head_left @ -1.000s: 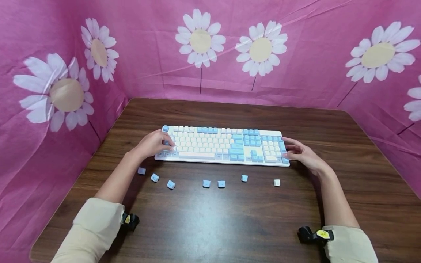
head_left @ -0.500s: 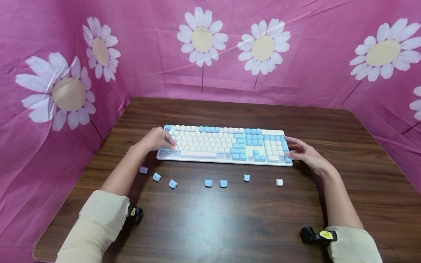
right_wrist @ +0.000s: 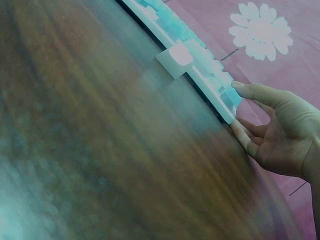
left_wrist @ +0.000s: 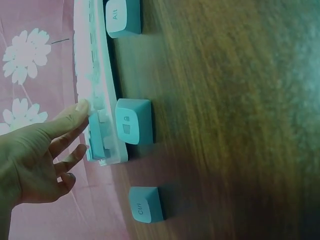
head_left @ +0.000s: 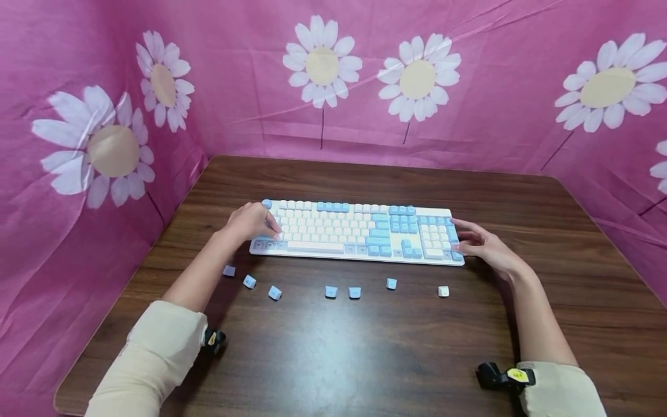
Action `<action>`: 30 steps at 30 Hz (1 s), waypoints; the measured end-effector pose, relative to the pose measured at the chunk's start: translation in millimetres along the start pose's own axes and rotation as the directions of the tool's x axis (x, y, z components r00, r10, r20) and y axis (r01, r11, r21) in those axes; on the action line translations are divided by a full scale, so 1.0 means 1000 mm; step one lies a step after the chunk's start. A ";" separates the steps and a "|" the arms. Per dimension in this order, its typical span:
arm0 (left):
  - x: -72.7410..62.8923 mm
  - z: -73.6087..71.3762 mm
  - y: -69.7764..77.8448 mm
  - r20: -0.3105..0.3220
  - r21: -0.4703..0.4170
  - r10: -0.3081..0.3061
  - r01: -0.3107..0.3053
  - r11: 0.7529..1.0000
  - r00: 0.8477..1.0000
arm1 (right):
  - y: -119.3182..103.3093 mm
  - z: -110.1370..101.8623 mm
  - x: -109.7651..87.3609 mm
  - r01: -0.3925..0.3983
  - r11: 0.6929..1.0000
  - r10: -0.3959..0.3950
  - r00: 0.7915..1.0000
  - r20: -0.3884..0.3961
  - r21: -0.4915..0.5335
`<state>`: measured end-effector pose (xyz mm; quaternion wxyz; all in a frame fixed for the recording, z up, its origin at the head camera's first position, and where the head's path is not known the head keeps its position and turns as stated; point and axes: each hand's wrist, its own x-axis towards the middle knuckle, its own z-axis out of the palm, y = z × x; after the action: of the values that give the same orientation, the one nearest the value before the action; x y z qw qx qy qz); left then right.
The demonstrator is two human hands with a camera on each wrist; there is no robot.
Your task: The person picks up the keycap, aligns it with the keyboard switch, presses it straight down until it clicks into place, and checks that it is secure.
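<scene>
A white and light-blue keyboard [head_left: 323, 231] lies flat on the table, with bare key spots in its front row. My left hand [head_left: 250, 222] reaches over its left end, thumb and forefinger pinching a keycap near the front left; the keycap itself is mostly hidden. At the other end, my right hand [head_left: 490, 250] grips the keyboard's right edge, thumb on the near side. In the left wrist view, an Alt keycap [left_wrist: 116, 17], a keycap with a small symbol [left_wrist: 134, 122] and a Ctrl keycap [left_wrist: 146, 204] are loose. A white keycap [right_wrist: 177, 57] appears in the right wrist view.
Several loose keycaps form an uneven row in front of the keyboard, including a blue one [head_left: 330, 292] near the middle. Brown wooden tabletop [head_left: 333, 359] extends toward me. Pink flowered cloth [head_left: 234, 69] hangs behind and at the sides.
The head view has shifted slightly, so the keyboard and keycaps appear a little farther right. Both hands keep their places on the keyboard.
</scene>
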<state>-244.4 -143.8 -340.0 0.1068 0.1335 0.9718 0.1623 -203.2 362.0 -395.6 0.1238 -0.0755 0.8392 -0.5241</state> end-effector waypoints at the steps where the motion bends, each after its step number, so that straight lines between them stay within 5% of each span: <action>1: 0.000 0.000 0.000 -0.002 -0.001 -0.004 0.004 1.000 1.000 | 0.000 0.000 0.000 0.001 1.000 -0.001 1.000 -0.003 0.001; 20: -0.003 0.007 0.004 -0.046 0.067 0.038 -0.035 0.997 0.998 | 0.002 0.003 -0.003 -0.006 1.000 0.006 1.000 0.001 0.017; 25: -0.004 0.010 -0.005 -0.059 0.021 0.042 -0.041 0.999 0.997 | 0.002 0.006 -0.002 0.005 1.000 -0.005 1.000 0.002 0.030; 30: -0.003 0.010 -0.009 -0.071 -0.020 0.112 -0.114 0.993 0.991 | -0.001 0.004 -0.002 0.003 1.000 -0.002 1.000 -0.004 0.024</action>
<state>-240.7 -149.8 -352.0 0.0652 0.1812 0.9639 0.1840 -200.0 359.1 -396.0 0.1223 -0.0739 0.8330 -0.5345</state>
